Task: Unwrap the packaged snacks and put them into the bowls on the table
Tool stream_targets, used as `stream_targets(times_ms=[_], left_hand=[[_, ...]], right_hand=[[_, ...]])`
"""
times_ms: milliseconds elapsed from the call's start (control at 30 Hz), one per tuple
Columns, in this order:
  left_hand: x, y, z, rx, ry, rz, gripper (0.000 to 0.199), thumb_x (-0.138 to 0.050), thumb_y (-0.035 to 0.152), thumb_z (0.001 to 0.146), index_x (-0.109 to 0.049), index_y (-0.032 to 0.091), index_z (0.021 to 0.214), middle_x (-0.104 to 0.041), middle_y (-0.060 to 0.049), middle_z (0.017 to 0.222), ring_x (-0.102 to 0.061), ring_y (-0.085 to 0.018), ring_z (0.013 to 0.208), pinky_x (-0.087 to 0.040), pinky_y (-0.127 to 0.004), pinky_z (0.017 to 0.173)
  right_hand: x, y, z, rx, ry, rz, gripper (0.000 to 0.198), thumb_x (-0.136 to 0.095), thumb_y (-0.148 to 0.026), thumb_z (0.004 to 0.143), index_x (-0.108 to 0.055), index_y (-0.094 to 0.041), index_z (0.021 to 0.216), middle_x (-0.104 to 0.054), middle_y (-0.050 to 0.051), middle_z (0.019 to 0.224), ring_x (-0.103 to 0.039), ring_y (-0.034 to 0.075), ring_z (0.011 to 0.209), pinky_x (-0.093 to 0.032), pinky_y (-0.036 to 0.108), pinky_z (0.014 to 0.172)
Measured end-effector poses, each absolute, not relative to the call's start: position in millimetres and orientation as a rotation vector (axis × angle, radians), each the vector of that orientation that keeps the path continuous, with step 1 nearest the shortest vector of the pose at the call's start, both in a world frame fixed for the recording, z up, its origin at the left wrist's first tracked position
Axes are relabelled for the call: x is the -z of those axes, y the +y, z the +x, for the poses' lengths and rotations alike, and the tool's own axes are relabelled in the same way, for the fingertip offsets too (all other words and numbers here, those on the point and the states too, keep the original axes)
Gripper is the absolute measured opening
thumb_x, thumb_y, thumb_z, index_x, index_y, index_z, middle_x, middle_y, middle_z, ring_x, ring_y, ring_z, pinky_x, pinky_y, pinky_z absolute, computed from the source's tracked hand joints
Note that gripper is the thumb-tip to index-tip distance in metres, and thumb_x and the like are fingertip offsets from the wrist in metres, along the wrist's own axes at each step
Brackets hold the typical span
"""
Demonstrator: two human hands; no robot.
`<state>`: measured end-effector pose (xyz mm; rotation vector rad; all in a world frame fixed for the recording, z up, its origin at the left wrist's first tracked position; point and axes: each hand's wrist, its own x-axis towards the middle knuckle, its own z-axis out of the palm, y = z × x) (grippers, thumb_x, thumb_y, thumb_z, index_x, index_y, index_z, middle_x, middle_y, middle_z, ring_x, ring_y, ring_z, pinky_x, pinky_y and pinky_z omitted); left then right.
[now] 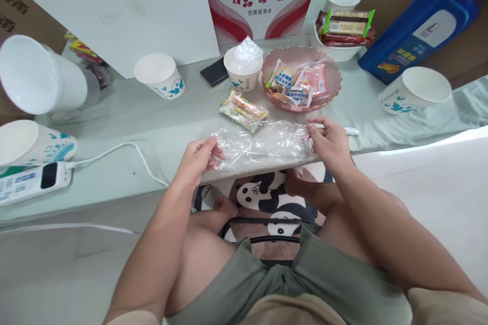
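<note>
A crinkled clear plastic bag [263,143] stretches sideways along the table's near edge. My left hand [197,158] pinches its left end, and my right hand [330,141] pinches the right end between thumb and fingers. Just behind the bag lies a wrapped snack packet [244,110] in yellow and green. Farther back stands a pink glass bowl [335,84] with several small wrapped biscuits in it. Beside the bowl, a paper cup [244,83] has crumpled clear plastic sticking out of its top.
A dark phone [214,72] lies behind the snack packet. Other paper cups [162,78] stand left and right. A power strip [34,183] with a white cable sits at left. White cartons [263,5] and a blue bottle [415,25] line the back.
</note>
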<state>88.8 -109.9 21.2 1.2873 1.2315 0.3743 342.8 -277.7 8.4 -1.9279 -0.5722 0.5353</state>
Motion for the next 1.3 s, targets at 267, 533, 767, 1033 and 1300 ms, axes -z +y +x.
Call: stream_targets(times_ms=[267, 533, 767, 1033, 1300], left_hand=[[0.3, -89.4, 91.9, -0.468, 1.362, 1.598, 0.035, -0.057, 0.038, 0.090, -0.058, 0.019, 0.060, -0.048, 0.003, 0.043, -0.041, -0.010, 0.038, -0.030, -0.025, 0.045], [-3.3, -84.2, 93.9, -0.278, 1.464, 2.147, 0.045, -0.055, 0.047, 0.088, -0.048, 0.022, 0.051, -0.042, 0.001, 0.046, -0.040, -0.015, 0.052, -0.025, -0.031, 0.056], [-1.9, -75.5, 87.2, -0.216, 1.561, 2.240, 0.033, -0.064, 0.054, 0.084, -0.067, 0.024, 0.073, -0.062, -0.005, 0.059, -0.059, -0.024, 0.068, -0.029, -0.031, 0.062], [-4.6, -70.8, 76.2, -0.649, 1.507, 1.961, 0.035, -0.054, 0.053, 0.091, -0.061, 0.022, 0.077, -0.049, 0.002, 0.054, -0.048, -0.016, 0.057, -0.034, -0.028, 0.061], [-10.7, -95.5, 96.7, -0.593, 0.754, 1.250, 0.048, -0.063, 0.067, 0.069, -0.066, 0.021, 0.084, -0.067, -0.006, 0.077, -0.065, -0.019, 0.075, -0.053, -0.031, 0.069]], right_hand=[[5.7, -281.0, 353.2, -0.289, -0.793, -2.107, 0.033, -0.064, -0.040, 0.082, -0.066, -0.021, 0.109, -0.074, 0.004, 0.089, -0.059, 0.014, 0.050, -0.056, 0.038, 0.062], [-2.6, -288.8, 296.0, 0.172, -1.799, -1.704, 0.035, -0.061, -0.030, 0.092, -0.065, -0.028, 0.127, -0.072, 0.010, 0.118, -0.065, 0.030, 0.114, -0.049, 0.048, 0.103], [24.2, -275.2, 271.0, -0.169, -2.155, -2.005, 0.061, -0.065, -0.037, 0.092, -0.052, -0.020, 0.149, -0.052, 0.014, 0.158, -0.047, 0.034, 0.146, -0.043, 0.053, 0.116], [11.3, -284.9, 283.6, -0.199, -2.009, -1.827, 0.030, -0.049, -0.020, 0.096, -0.075, -0.021, 0.110, -0.073, 0.012, 0.132, -0.068, 0.031, 0.125, -0.052, 0.054, 0.103], [-46.6, -298.7, 296.5, -1.142, -0.937, -1.410, 0.023, -0.066, -0.048, 0.087, -0.076, -0.028, 0.086, -0.080, 0.005, 0.091, -0.076, 0.026, 0.084, -0.062, 0.042, 0.078]])
